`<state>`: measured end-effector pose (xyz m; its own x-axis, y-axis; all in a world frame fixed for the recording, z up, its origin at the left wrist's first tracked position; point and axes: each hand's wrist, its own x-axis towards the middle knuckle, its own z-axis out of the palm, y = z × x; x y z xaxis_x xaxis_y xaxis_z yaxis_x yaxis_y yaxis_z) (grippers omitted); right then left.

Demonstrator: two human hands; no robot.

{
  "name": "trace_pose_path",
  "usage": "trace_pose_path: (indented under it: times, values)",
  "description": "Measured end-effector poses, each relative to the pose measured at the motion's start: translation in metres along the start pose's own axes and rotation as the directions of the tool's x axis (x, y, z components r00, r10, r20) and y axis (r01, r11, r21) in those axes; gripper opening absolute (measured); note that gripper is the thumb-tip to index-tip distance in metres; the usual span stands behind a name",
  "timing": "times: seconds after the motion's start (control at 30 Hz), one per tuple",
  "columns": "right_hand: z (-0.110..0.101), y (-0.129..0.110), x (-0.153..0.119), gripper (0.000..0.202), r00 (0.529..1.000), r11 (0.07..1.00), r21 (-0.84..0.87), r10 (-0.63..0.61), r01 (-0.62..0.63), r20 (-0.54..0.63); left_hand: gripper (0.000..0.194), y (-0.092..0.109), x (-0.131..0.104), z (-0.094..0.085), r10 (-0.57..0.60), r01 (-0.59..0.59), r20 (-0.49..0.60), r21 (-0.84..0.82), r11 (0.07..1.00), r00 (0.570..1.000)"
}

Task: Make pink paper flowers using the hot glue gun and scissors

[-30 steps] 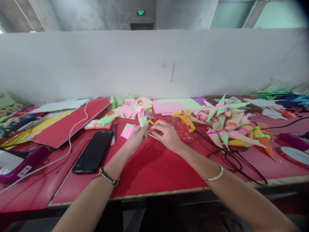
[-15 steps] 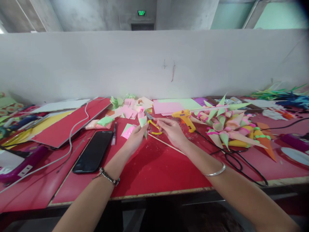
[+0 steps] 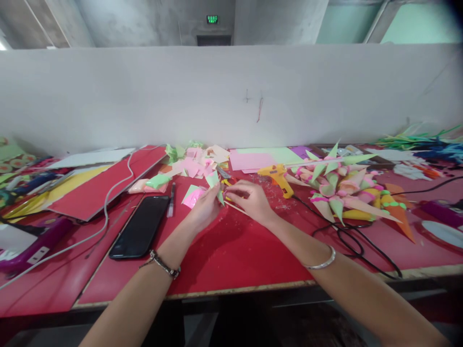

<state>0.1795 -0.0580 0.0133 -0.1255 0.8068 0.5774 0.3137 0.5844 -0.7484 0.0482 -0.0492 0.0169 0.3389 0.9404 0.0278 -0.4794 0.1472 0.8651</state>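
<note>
My left hand (image 3: 207, 206) is closed round a small pale-green and pink paper flower (image 3: 212, 179), whose pointed tips stick out above and beside the fingers. Close against it, my right hand (image 3: 254, 198) is pinched at the flower's right side; anything between its fingertips is too small to make out. Yellow-handled scissors (image 3: 226, 182) lie on the table just behind both hands, partly covered by them. A thin pale stick (image 3: 236, 208) rests under my right hand. Left of my left hand is a bright pink packet (image 3: 192, 198) on a green sheet.
A yellow glue gun (image 3: 277, 174) lies to the right, its black cord trailing forward. Beyond it is a pile of finished paper flowers (image 3: 336, 185). A black phone (image 3: 139, 229) and a pen (image 3: 171, 200) lie left. Pink paper pieces (image 3: 195, 164) are at the back, before a white partition (image 3: 162, 96).
My right hand has moved left and down, up to the paper flower in my left hand. The flower has turned slightly, and the scissors are now more covered.
</note>
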Motion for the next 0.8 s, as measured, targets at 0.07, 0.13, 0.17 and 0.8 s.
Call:
trace_pose_path:
  times: [0.07,0.13,0.17,0.8]
  values:
    - [0.002,0.001,0.000,0.014,1.000,1.000,0.002,0.015,-0.015,0.005,0.016,-0.001,0.000,0.001,-0.008,0.008,0.009,-0.014,1.000,1.000]
    - [0.003,0.002,-0.001,0.013,1.000,0.999,0.032,0.028,-0.028,0.005,0.017,-0.001,-0.001,0.002,-0.021,0.021,-0.001,-0.018,1.000,1.000]
    - [0.004,0.002,-0.001,0.012,0.999,0.997,0.059,0.040,-0.041,0.004,0.017,-0.001,-0.001,0.002,-0.027,0.026,-0.010,-0.017,0.999,1.000]
    - [0.002,0.007,0.004,0.015,0.929,0.856,0.414,0.365,-0.309,-0.063,0.023,0.014,-0.003,0.008,-0.074,0.067,-0.142,-0.047,0.997,0.987]
